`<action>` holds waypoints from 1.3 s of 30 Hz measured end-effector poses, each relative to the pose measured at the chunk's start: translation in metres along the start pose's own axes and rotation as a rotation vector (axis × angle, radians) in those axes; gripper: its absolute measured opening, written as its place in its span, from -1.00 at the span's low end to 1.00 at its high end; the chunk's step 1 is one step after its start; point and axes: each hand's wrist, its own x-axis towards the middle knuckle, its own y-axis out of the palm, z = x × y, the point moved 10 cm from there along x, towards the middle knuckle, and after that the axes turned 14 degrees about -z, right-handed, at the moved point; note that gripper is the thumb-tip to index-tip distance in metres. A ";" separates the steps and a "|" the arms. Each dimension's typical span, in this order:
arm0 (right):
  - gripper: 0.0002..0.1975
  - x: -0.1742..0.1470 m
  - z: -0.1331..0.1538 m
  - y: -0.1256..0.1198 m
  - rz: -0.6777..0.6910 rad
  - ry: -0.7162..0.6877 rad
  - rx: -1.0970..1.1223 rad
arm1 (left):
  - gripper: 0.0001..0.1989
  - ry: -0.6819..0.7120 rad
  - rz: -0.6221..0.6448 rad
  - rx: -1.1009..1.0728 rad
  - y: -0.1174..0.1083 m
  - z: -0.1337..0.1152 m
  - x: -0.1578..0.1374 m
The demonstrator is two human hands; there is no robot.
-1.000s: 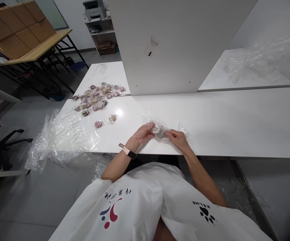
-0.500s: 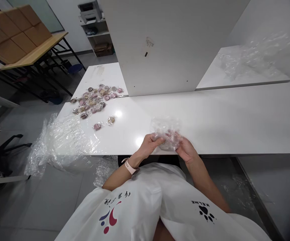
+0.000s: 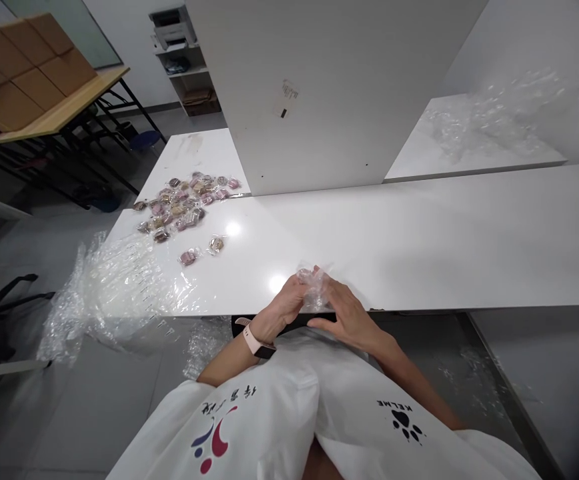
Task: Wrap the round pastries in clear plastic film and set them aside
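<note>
White tabletop [image 3: 419, 247] runs wide toward right, front edge [image 3: 469, 307] straight. Clear plastic bags [image 3: 119, 273] overhang edge at left; pile of pink-and-brown wrapped pieces [image 3: 182, 200] behind. Right hand [image 3: 348, 312]: thumb spread, fingers touching crumpled clear wrap [image 3: 314, 288] near front edge. Left hand [image 3: 284, 305] pinches wrap.

The plastic wrap [image 3: 314, 293] is clear and colourless, the bench [image 3: 419, 240] plain white, and the small wrapped pieces [image 3: 177, 211] a mix of pink, tan and dark brown. A pale pink wristband [image 3: 253, 341] carries a black face. The white shirt [image 3: 269, 420] bears a red and blue-purple emblem [image 3: 218, 443] and a black paw print [image 3: 400, 419].
</note>
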 end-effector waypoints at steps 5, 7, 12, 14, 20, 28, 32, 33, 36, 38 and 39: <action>-0.42 -0.016 0.016 0.003 0.074 -0.186 -0.247 | -0.63 -0.157 -0.013 0.083 -0.009 0.014 0.003; -0.51 -0.018 0.008 -0.005 0.062 -0.163 -0.186 | -0.63 -0.198 0.085 0.126 -0.002 0.019 -0.001; -0.72 -0.003 -0.084 -0.088 -0.398 0.166 -0.127 | -0.64 0.220 -0.031 0.488 -0.018 0.001 -0.005; -0.67 0.000 -0.128 -0.143 -0.752 0.272 -0.282 | -0.61 0.546 -0.251 0.799 -0.033 -0.012 -0.011; -0.53 0.080 -0.200 -0.215 -1.029 0.094 -0.587 | -0.50 0.916 -0.416 1.413 -0.029 0.007 -0.018; -0.58 0.203 -0.301 -0.186 -0.479 0.275 -0.650 | -0.45 0.929 -0.450 1.525 -0.028 0.007 -0.017; -0.64 0.196 -0.312 -0.188 -0.537 0.214 -0.614 | -0.43 0.940 -0.475 1.556 -0.029 0.008 -0.017; -0.65 0.189 -0.310 -0.198 -0.623 0.188 -0.613 | -0.43 0.947 -0.476 1.563 -0.029 0.008 -0.017; -0.64 0.156 -0.314 -0.244 -0.895 0.229 -0.625 | -0.39 0.971 -0.476 1.569 -0.029 0.008 -0.018; -0.61 0.129 -0.334 -0.282 -1.059 0.426 -0.645 | -0.36 0.997 -0.482 1.574 -0.028 0.007 -0.018; -0.55 0.115 -0.346 -0.301 -1.127 0.546 -0.649 | -0.35 1.018 -0.486 1.579 -0.027 0.006 -0.019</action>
